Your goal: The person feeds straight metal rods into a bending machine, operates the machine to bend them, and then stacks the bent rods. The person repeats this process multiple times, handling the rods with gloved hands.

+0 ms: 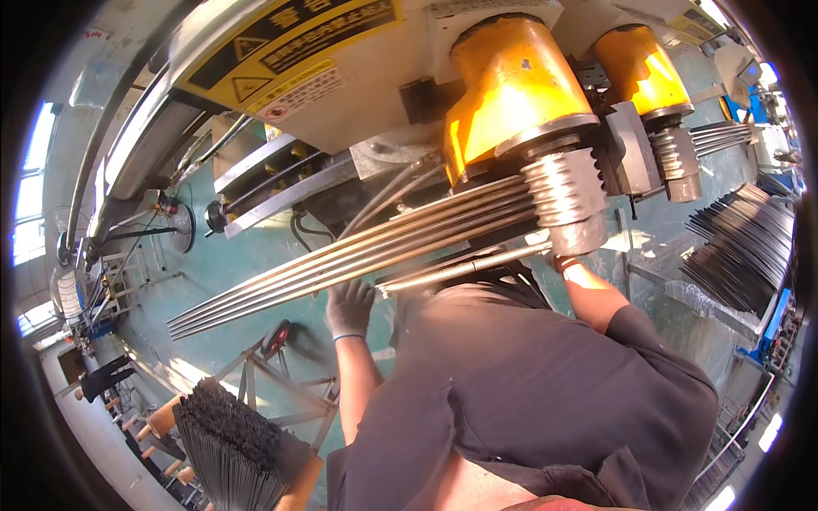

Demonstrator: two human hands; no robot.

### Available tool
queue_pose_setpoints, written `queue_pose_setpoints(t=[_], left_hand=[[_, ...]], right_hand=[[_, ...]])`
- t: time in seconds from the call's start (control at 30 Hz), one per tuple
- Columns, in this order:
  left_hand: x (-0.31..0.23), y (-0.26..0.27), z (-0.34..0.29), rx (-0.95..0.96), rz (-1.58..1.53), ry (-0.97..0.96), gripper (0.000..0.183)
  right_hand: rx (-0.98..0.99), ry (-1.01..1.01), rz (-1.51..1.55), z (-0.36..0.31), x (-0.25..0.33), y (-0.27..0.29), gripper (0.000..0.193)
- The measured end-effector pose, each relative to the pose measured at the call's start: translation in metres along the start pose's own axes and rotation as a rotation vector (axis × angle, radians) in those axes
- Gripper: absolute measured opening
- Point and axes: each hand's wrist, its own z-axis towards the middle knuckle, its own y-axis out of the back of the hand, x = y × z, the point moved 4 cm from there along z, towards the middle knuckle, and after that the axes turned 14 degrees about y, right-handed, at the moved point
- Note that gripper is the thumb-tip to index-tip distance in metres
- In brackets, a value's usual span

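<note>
My left hand (349,308), in a light grey glove, is at the lower edge of a row of long thin metal rods (341,264). Its fingers curl in, and whatever is inside them is hidden. The rods lie side by side, slanting from the far left up to a ridged steel roller (566,192) under an orange housing (511,85). My right forearm (592,294) reaches up to below that roller; the hand itself is hidden, only the wrist shows. A partly threaded shaft (477,266) runs between my two arms, in front of my dark shirt.
A second orange housing (643,72) with its own ridged roller (679,157) stands to the right. Dark rods are bundled on a rack (234,447) at lower left, and another stack (745,247) is at right. A machine panel with yellow warning labels (290,43) hangs overhead.
</note>
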Motion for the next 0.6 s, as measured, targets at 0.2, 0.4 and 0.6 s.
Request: queue_pose_setpoints(t=[0.2,0.4,0.6], left_hand=[[-0.006,0.047,0.006,-0.221,-1.611,0.513,0.031],[-0.011,0.025,0.039,-0.097,-1.249,0.443,0.019],[-0.029,-0.039,0.035,0.188,-2.350,0.201,0.026]], right_hand=[[-0.172,-0.388,0.339,-0.009,-0.095,-0.031,0.027],[-0.023,0.013,-0.086,0.001,-0.019,-0.015,0.028],[-0.207,-0.603,0.712,-0.071,0.039,-0.082,0.041]])
